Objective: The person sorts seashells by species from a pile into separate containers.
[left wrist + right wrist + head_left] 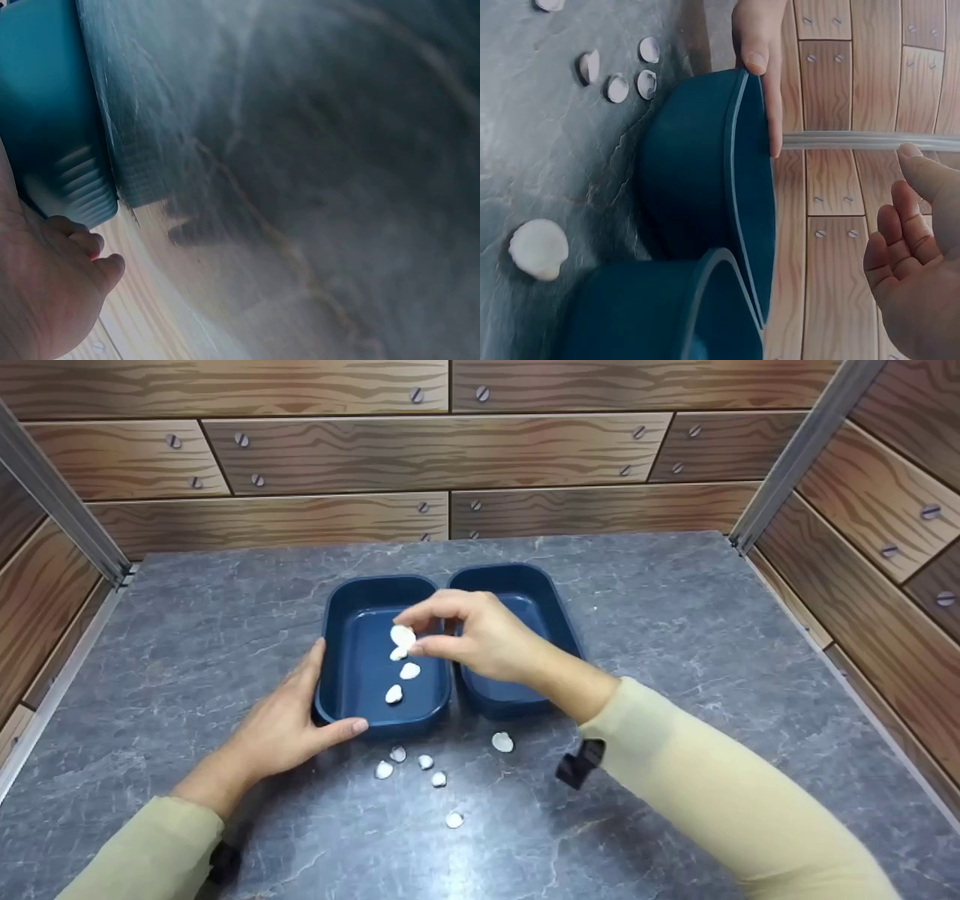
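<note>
Two dark blue rectangular containers stand side by side. My left hand [281, 727] rests against the near left corner of the left container [381, 729], its thumb on the near wall and its fingers along the left side. Above this container hovers my right hand [480, 634], thumb and fingertips apart. A large white shell [403, 636] shows right by those fingertips in the head view; the right wrist view shows nothing in the right hand [915, 255]. Several smaller shells [409, 670] lie in the left container. Part of the right container [517, 706] is hidden by the right hand.
Several small shells [426, 762] lie on the grey marbled table in front of the left container. A larger shell [502, 742] sits before the right container. Wood-patterned walls [435, 450] with metal edge strips [795, 450] surround the table's back and sides.
</note>
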A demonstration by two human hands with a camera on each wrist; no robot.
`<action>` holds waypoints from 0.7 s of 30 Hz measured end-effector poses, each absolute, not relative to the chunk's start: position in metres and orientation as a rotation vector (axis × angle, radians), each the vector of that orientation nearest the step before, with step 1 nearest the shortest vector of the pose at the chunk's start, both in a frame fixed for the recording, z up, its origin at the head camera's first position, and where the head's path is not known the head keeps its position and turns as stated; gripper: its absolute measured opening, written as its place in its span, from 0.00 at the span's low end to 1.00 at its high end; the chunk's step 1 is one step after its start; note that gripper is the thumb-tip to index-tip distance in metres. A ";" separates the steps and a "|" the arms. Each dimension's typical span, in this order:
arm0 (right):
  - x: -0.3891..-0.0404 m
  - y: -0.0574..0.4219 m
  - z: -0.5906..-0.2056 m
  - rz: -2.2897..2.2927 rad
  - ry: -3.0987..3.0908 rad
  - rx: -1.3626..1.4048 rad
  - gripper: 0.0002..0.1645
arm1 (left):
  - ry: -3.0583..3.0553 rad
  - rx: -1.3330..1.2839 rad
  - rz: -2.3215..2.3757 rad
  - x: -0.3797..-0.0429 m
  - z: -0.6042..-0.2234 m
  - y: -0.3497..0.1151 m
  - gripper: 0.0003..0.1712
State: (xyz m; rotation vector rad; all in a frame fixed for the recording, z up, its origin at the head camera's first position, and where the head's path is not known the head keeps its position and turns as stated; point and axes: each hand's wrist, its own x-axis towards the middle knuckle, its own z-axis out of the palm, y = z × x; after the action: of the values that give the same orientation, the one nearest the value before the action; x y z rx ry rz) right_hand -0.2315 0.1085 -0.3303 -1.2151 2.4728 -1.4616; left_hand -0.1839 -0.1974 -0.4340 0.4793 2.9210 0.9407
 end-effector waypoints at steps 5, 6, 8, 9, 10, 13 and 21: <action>-0.244 0.094 -0.340 -1.478 2.456 -1.110 0.18 | 2.915 0.473 0.948 -0.184 -0.433 -0.197 0.71; -0.246 0.091 -0.342 -1.480 2.453 -1.092 0.18 | 2.912 0.470 0.949 -0.184 -0.433 -0.197 0.71; -0.251 0.086 -0.346 -1.475 2.454 -1.063 0.19 | 2.909 0.461 0.947 -0.184 -0.432 -0.197 0.71; -0.253 0.083 -0.348 -1.473 2.456 -1.054 0.19 | 2.908 0.458 0.943 -0.184 -0.432 -0.197 0.71; -0.255 0.081 -0.350 -1.470 2.459 -1.043 0.19 | 2.908 0.456 0.939 -0.184 -0.432 -0.197 0.71; -0.260 0.073 -0.358 -1.472 2.460 -1.013 0.19 | 2.910 0.461 0.936 -0.184 -0.433 -0.197 0.71; -0.268 0.054 -0.378 -1.451 2.466 -0.925 0.18 | 2.908 0.476 0.967 -0.184 -0.434 -0.198 0.71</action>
State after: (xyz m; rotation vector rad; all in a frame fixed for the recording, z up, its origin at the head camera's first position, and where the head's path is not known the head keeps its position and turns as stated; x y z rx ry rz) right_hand -0.2681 0.0542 -0.3784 -0.9247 2.4661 -1.4507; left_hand -0.1844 -0.1981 -0.4338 0.4756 2.9084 0.9667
